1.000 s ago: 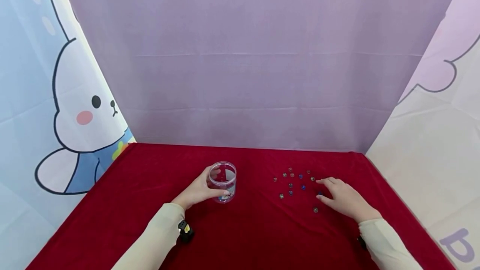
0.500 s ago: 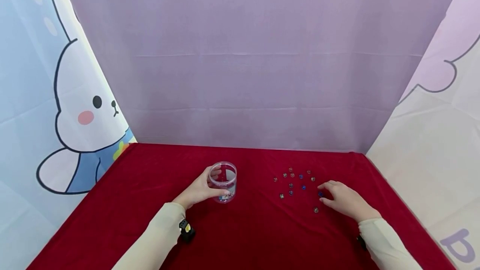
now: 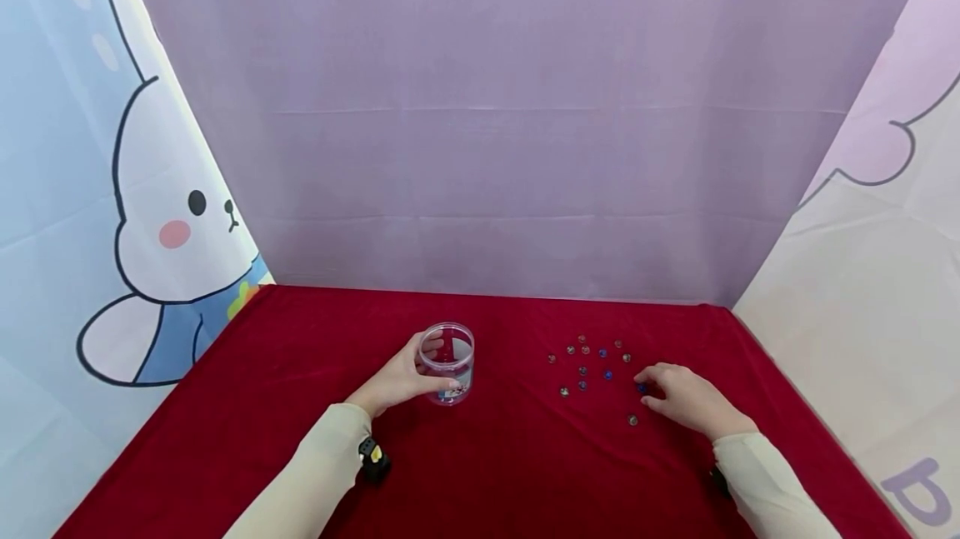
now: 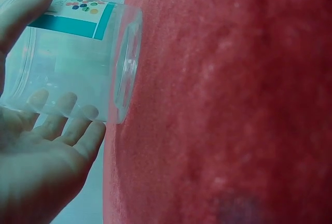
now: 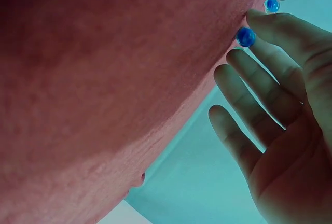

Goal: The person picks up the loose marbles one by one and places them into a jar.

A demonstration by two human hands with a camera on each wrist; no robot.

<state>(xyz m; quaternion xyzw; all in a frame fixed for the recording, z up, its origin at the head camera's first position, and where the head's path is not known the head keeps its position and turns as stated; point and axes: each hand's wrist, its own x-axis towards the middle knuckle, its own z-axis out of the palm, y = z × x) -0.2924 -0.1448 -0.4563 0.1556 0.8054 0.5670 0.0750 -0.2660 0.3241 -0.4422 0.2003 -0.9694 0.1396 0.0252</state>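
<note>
A clear plastic jar [image 3: 446, 366], open at the top and with a printed label, stands upright on the red cloth in the head view. My left hand [image 3: 408, 371] grips its side, thumb over the label [image 4: 78, 19] and fingers spread along the opposite wall. My right hand [image 3: 688, 397] is low over the cloth at the right. Its thumb and index finger stand apart on either side of a blue marble [image 5: 245, 37], which rests on the cloth. The other fingers extend loosely and hold nothing.
Several glass marbles, among them a blue marble [image 3: 607, 374] and a greenish marble [image 3: 564, 391], lie scattered left of my right hand. One marble [image 3: 632, 420] is nearer the front. A lilac curtain [image 3: 480, 122] hangs behind the red cloth [image 3: 510, 472].
My right hand has drawn its index finger back from the farther marbles, and its thumb and index finger now flank the blue marble. My left hand and the jar stay put.
</note>
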